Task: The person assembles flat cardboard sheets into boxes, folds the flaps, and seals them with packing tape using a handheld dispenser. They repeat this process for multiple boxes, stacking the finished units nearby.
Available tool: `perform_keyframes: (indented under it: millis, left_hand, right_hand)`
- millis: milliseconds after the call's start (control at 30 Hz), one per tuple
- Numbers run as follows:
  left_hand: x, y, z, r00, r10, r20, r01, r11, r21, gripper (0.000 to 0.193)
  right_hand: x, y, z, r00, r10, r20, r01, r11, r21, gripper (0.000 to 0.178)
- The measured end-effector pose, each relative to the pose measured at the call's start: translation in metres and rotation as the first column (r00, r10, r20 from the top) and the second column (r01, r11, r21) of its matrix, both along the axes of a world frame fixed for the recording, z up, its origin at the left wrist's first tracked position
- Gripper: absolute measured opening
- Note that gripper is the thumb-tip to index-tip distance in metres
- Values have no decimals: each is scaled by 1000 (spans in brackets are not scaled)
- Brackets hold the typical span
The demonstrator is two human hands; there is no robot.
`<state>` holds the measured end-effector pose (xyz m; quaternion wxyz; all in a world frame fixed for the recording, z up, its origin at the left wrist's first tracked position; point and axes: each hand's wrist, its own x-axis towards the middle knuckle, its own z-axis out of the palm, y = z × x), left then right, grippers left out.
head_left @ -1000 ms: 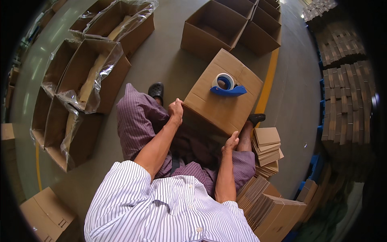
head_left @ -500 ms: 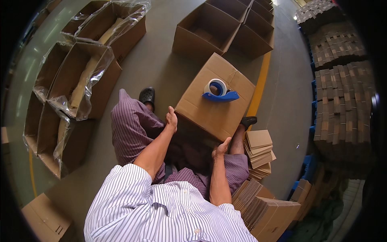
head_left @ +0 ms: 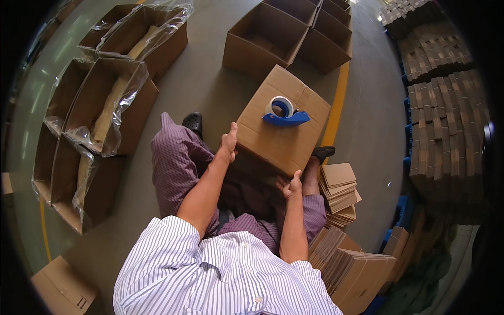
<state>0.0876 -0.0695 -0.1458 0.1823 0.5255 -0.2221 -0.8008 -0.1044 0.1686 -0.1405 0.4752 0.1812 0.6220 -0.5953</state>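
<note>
Open boxes ahead; flat cardboard stacks crowd right

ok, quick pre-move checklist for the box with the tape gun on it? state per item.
1. Left hand on the closed cardboard box: ok, it presses the box's left edge.
2. Right hand on the box: ok, fingers touch its near lower corner.
3. Top flaps shut: ok, the top face looks flat.
4. Blue tape dispenser seated: not ok, it lies loose on the tilted top and may slide if the box turns.
5. Seam taped: cannot tell, no tape strip is readable from the head view.
6. Room to turn the box: cannot tell, the stack of flat cartons sits close on the right and the open empty boxes just beyond.
</note>
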Motion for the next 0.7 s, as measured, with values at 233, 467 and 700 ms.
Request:
perform_keyframes:
  millis: [233,467,700]
  left_hand:
    - [7,-5,-25,980,-184,-73,185,983,1,104]
    - [5,3,9,966,-239,98,244,969,-37,86]
    - [13,13,-48,876,63,479,351,598,-721,64]
  right_hand:
    - [-1,9,-2,995,-39,-96,38,999,-17,78]
    - [-5,19,3,977,119,-175,-104,990,93,75]
    - [0,1,17,966,175,-191,-157,982,106,63]
